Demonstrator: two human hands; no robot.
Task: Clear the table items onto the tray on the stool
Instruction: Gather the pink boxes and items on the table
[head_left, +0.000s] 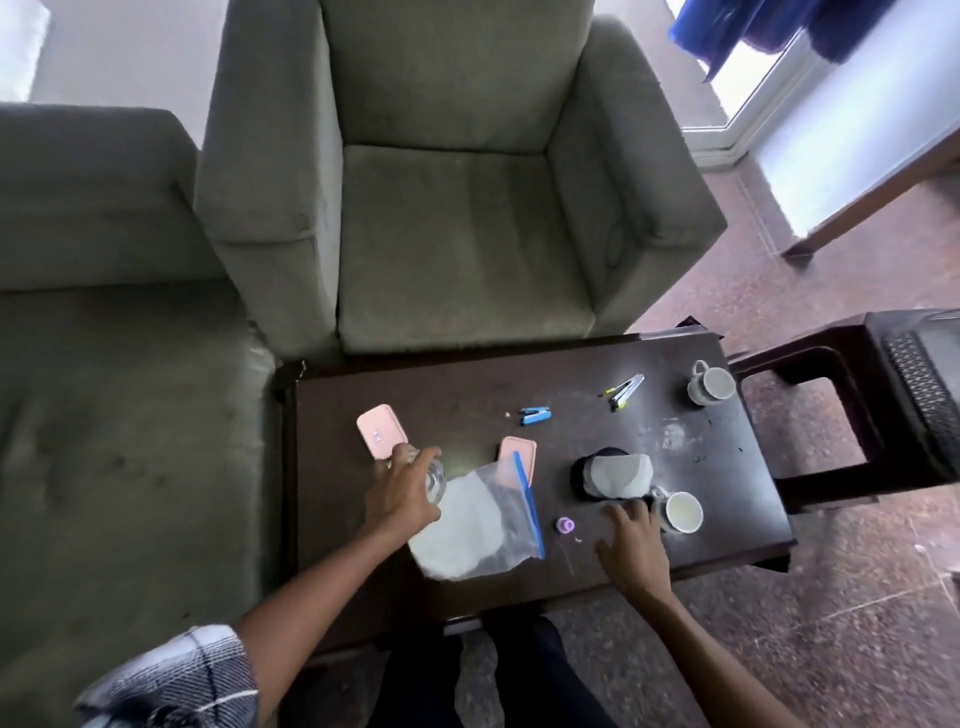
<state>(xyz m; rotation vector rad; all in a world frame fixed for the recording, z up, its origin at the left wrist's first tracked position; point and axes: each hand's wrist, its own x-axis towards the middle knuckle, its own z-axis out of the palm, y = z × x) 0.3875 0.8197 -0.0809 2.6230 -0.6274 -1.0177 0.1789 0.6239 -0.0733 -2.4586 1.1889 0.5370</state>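
Note:
On the dark table (467, 395) my left hand (402, 491) curls round a clear glass (436, 475) beside a pink lid (381, 431). A zip bag (478, 519) with white contents lies next to that hand, partly over a second pink lid (519, 460). My right hand (631, 543) hovers with fingers spread near a white mug (681, 512) and holds nothing. Behind it sits a black cap with a white front (613, 475). A small purple cap (564, 525), a blue stapler (536, 416), pens (626, 391) and a second mug (709, 384) lie further off.
A dark stool (841, 358) carrying a dark woven tray (919, 374) stands right of the table. A grey armchair (447, 208) faces the table's far edge, with a grey sofa (104, 364) at the left. My knees sit under the near edge.

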